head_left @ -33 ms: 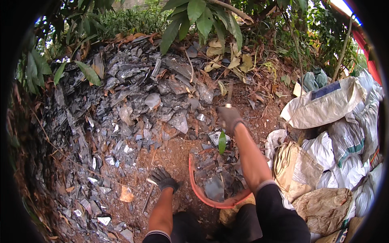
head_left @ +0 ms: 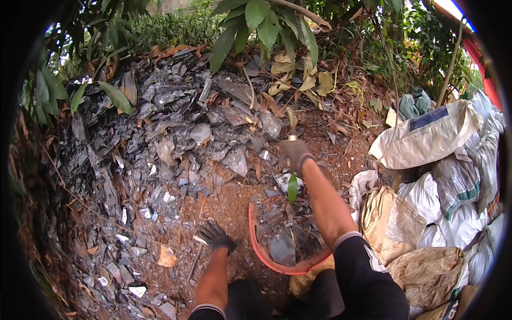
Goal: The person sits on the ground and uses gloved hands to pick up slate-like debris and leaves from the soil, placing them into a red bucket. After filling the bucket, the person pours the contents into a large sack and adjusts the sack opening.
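Note:
My right hand [head_left: 296,153], in a dark glove, is closed around a tool with a pale metal collar [head_left: 292,137] and a narrow, earth-coloured blade [head_left: 292,118]; its exact kind is unclear. The blade points away from me, over the brown soil beside the heap of broken dark shards [head_left: 186,114]. My left hand [head_left: 215,236], also gloved, leans low on the ground with its fingers stretched out. Under its fingertips lies a hammer-like tool with a thin metal handle [head_left: 195,261]. Between my arms sits an orange-rimmed basin [head_left: 255,248] holding dark, flat shards [head_left: 281,248] and a green leaf [head_left: 292,188].
Several white and tan sacks [head_left: 426,136] are piled along the right. Leafy branches [head_left: 261,21] hang over the far side. Sharp glassy pieces [head_left: 137,291] litter the ground at left, and a thin stem [head_left: 101,217] crosses it. Dry leaves [head_left: 325,84] lie behind the soil patch.
My right hand has shifted slightly left, and the tool's blade has swung left and shows more sharply. My left hand stays where it was.

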Available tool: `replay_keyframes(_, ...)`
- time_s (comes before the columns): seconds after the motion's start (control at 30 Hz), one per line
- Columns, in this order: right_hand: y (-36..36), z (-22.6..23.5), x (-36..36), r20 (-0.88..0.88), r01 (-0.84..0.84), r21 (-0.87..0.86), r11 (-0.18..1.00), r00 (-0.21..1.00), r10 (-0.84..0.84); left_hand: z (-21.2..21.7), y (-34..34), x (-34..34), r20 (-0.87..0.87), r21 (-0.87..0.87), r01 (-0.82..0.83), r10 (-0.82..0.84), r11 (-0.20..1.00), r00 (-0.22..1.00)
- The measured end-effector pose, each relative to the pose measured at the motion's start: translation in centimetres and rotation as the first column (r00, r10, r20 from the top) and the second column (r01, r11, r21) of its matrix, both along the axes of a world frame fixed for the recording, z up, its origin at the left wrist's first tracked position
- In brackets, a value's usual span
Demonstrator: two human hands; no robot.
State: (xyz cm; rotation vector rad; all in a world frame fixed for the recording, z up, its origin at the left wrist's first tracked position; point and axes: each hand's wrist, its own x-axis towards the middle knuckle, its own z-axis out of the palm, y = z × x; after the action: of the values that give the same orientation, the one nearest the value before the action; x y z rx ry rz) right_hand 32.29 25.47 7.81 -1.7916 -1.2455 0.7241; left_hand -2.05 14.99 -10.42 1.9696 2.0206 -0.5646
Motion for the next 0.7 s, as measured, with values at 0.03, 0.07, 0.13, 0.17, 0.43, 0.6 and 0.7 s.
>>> replay_keyframes(0.03, 0.6, 0.7, -1.4, 0.515, -0.213, -0.072, 0.974, 0.829, 0.219, 0.3, 0.0, -0.1, -0.003, -0.006, 0.0, 0.0, 1.0, 1.0)
replay_keyframes(0.07, 0.8, 1.3, -1.9, 0.854, -0.339, -0.238, 0.91, 0.373, 0.362, 0.7, 0.1, 0.1, -0.004, -0.012, 0.004, -0.004, 1.0, 1.0)
replay_keyframes(0.13, -0.4, -2.8, -1.8, 0.907, -0.302, 0.001, 0.953, 0.402, 0.127, 0.8, -0.1, 0.4, -0.001, -0.017, 0.017, -0.017, 1.0, 1.0)
replay_keyframes(0.17, -1.7, -5.0, -1.7, 0.913, -0.282, 0.115, 0.953, 0.407, 0.01, 0.8, -0.1, 0.6, 0.007, -0.012, 0.025, -0.025, 1.0, 1.0)
replay_keyframes(0.43, -8.3, -1.6, -2.7, -0.312, 0.184, 0.02, 0.983, 0.935, -0.169, -0.5, -0.5, -1.5, -0.017, -0.012, -0.012, 0.012, 1.0, 1.0)
replay_keyframes(0.6, 3.9, -3.3, 0.6, 0.156, -0.133, 0.013, 0.991, 0.979, 0.13, 0.4, 0.2, 0.8, -0.015, -0.012, 0.015, -0.015, 1.0, 1.0)
replay_keyframes(0.7, 2.5, -11.5, 5.0, 0.356, -0.165, 0.117, 0.979, 0.928, 0.114, -0.9, -0.9, 2.9, -0.005, -0.012, 0.089, -0.089, 0.996, 0.996)
